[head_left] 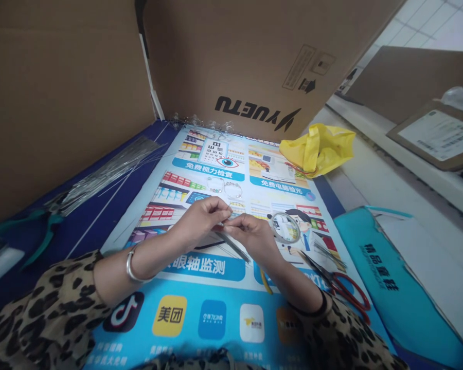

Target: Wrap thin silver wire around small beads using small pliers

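My left hand [200, 220] and my right hand [253, 237] meet over the printed sheet, fingertips pinched closely together. Between them is a fine wire [237, 205], faint and partly hidden by the fingers. Under my hands lies a small bundle of thin grey wires [235, 247]. Just beyond the fingertips rest two thin clear rings, one of them a beaded-looking ring [233, 190]. A round hoop [285, 227] lies to the right of my right hand. Scissors [349, 290] with red handles lie near my right forearm.
A bundle of long wires [111, 167] and teal-handled pliers [44, 239] lie at the left. A yellow bag [332, 146] sits at the back right, a teal box [393, 303] at the right. Cardboard [247, 56] stands along the back. Small clear pieces [216, 126] lie at its foot.
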Tool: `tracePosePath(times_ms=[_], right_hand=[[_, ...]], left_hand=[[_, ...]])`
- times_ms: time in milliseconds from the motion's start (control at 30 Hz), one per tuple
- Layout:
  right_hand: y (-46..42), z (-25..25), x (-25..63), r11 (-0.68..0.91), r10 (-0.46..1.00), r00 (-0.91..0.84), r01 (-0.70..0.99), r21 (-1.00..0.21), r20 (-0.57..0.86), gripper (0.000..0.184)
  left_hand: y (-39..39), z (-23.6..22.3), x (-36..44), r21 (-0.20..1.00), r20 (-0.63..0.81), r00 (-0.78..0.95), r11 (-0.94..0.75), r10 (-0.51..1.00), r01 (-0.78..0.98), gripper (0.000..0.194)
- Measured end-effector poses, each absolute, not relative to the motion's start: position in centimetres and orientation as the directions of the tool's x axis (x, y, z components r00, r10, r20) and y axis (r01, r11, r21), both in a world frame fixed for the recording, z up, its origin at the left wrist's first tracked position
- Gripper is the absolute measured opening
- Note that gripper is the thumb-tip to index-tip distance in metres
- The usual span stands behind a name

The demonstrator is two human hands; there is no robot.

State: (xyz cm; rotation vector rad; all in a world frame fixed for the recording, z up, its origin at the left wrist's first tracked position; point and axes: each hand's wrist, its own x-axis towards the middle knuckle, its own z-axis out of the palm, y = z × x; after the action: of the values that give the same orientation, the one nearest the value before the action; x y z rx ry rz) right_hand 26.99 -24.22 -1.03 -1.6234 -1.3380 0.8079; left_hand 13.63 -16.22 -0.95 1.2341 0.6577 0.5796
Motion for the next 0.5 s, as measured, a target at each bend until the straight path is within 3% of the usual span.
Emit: tracePosePath(times_ms=[200,500], right_hand=[[-24.3,-1.1,26.8,-0.047,0.974,0.217,0.459,-0.887,0.060,0.006],[-24.2,-2.3,26.9,0.001,0.972,0.221,0.327,-0.945,0.078,0.008]], left_hand=[[-16.6,-1.0,13.7,0.981,-0.145,0.670,0.196,0.728,-0.002,0.014],[-15.9,-2.2,13.4,0.994,-0.087,0.689,0.013,0.719,0.112,0.018]])
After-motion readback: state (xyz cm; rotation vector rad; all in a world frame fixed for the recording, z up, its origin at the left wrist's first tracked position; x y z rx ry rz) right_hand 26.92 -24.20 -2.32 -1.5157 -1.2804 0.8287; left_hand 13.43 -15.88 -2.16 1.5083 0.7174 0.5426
